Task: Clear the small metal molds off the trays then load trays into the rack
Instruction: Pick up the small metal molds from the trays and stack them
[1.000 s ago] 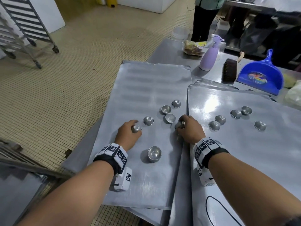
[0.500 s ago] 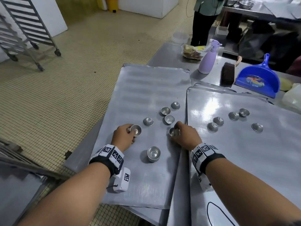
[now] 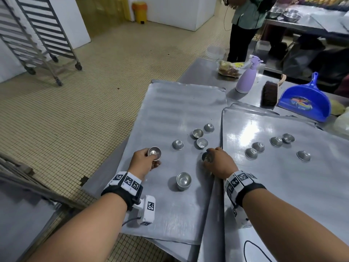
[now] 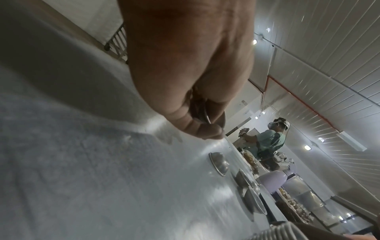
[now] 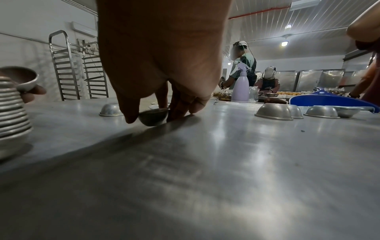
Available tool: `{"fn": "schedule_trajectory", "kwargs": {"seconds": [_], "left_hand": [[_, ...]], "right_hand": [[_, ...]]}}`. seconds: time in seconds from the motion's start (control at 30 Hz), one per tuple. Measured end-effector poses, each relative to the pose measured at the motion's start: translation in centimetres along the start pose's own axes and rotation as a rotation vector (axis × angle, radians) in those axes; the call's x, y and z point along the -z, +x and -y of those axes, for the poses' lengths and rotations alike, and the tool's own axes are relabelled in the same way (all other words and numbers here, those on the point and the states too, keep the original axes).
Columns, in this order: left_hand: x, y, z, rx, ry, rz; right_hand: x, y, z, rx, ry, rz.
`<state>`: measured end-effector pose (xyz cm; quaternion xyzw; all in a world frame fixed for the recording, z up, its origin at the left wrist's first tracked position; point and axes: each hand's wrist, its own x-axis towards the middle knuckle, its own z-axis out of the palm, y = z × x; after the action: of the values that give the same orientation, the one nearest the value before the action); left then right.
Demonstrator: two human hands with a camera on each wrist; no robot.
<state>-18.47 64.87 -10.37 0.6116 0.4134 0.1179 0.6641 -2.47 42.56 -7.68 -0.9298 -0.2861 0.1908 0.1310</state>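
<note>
Two flat metal trays lie side by side, the left tray (image 3: 170, 103) and the right tray (image 3: 283, 186). My left hand (image 3: 146, 160) holds a small metal mold (image 3: 154, 153) mouth-up just above the left tray; its rim (image 4: 206, 116) shows between my fingers. My right hand (image 3: 217, 163) pinches another mold (image 3: 206, 157) (image 5: 153, 117) at the left tray's right edge. A stack of nested molds (image 3: 183, 180) (image 5: 12, 116) stands between my hands. Loose molds lie on both trays, such as one (image 3: 177, 144) upside down on the left and one (image 3: 303, 155) on the right.
A purple spray bottle (image 3: 246, 78), a brush (image 3: 269, 95) and a blue dustpan (image 3: 306, 101) sit behind the trays. Wheeled tray racks (image 3: 37, 35) stand on the tiled floor at far left. A person (image 3: 245, 19) stands beyond the table.
My left hand has lifted its mold off the tray and turned it mouth-up. My right hand has turned its mold and drawn it slightly nearer. The view has tilted up.
</note>
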Motion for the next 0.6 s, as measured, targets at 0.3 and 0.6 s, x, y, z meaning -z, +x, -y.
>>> {"fn": "schedule_trajectory", "kwargs": {"seconds": [0.3, 0.6], "left_hand": [[0.1, -1.5, -1.3, 0.0, -0.112, 0.01], [-1.2, -6.1, -4.0, -0.01, -0.388, 0.08]], "right_hand": [[1.6, -1.1, 3.7, 0.131, 0.194, -0.169], [2.3, -4.2, 9.3, 0.388, 0.266, -0.227]]}}
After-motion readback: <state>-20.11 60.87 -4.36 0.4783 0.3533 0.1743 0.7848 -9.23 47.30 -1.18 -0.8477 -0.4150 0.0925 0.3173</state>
